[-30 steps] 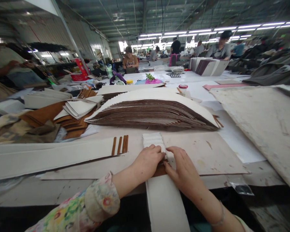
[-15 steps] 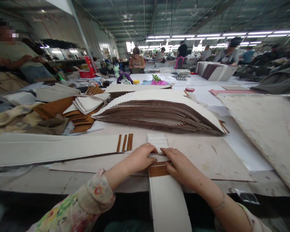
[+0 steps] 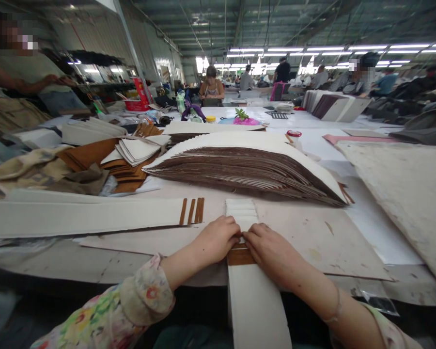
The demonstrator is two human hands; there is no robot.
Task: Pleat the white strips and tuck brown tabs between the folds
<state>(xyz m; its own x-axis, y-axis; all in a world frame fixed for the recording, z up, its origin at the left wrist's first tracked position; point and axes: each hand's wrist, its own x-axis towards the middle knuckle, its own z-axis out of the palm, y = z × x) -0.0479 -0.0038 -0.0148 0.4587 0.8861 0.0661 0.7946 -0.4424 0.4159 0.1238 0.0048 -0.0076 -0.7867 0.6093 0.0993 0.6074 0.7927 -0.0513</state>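
A long off-white strip (image 3: 257,305) hangs over the table's front edge, with a brown band (image 3: 240,257) across it near its upper end. Beyond the band, the far end shows a ridged white section (image 3: 241,209). My left hand (image 3: 222,236) is closed, its fingertips pinching the strip just above the band. Close beside it, my right hand (image 3: 271,246) is closed too, thumb and fingers pressed on the same place from the right. The fingers hide exactly what lies between them. Left of my hands is a similar strip with narrow brown bars (image 3: 192,211).
Behind my hands a thick fanned stack of white-faced, brown-backed pieces (image 3: 247,167) spans the table. Brown and white cut pieces (image 3: 131,155) are heaped at the left. A large pale board (image 3: 403,184) lies at the right. Several people work farther back.
My fingertips have drawn closer together over the strip, and the left fingers have curled more tightly. The view has shifted slightly, so the scene sits a little farther right.
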